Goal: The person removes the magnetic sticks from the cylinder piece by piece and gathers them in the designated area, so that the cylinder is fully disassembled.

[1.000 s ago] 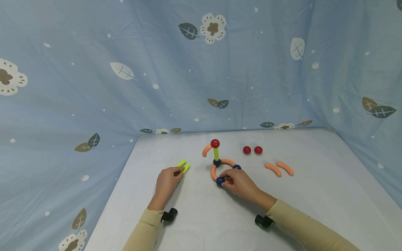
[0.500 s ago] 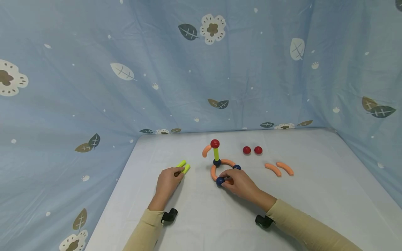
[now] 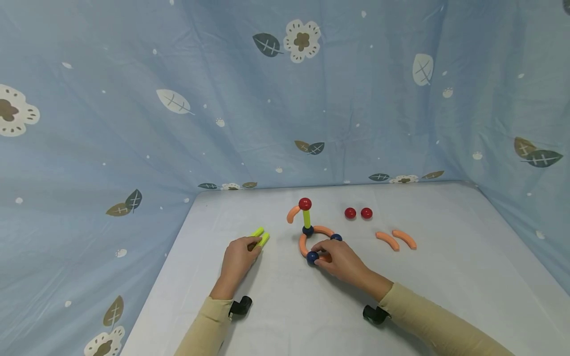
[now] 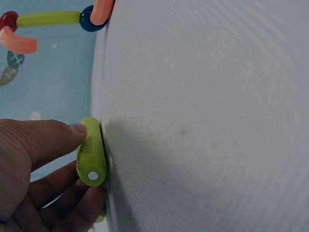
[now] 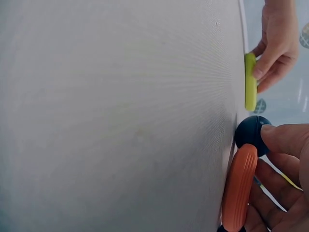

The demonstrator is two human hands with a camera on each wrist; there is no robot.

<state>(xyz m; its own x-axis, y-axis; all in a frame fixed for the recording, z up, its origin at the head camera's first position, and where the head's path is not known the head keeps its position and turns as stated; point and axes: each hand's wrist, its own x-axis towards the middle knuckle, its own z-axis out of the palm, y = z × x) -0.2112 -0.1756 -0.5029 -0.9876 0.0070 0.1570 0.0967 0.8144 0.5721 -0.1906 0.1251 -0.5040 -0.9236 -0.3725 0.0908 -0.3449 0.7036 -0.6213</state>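
My left hand point(image 3: 238, 257) pinches a yellow-green magnetic rod point(image 4: 91, 154) that lies on the table, thumb on one side and fingers on the other. A second yellow-green rod point(image 3: 256, 232) lies beside it, partly hidden by the fingers. My right hand point(image 3: 343, 259) grips a dark blue ball point(image 5: 250, 134) at the near corner of a ring of curved orange rods and blue balls; one orange rod point(image 5: 239, 188) of the ring shows beside the fingers. From the ring's far blue ball point(image 3: 308, 230) an upright yellow-green rod point(image 3: 307, 219) carries a red ball point(image 3: 305, 203), with a curved orange rod point(image 3: 293, 214) hanging off it.
Two red balls point(image 3: 350, 213) sit behind and right of the ring. Two loose curved orange rods point(image 3: 387, 241) lie farther right. The white table point(image 3: 294, 316) ends at a blue patterned cloth point(image 3: 249, 123) at the back and sides.
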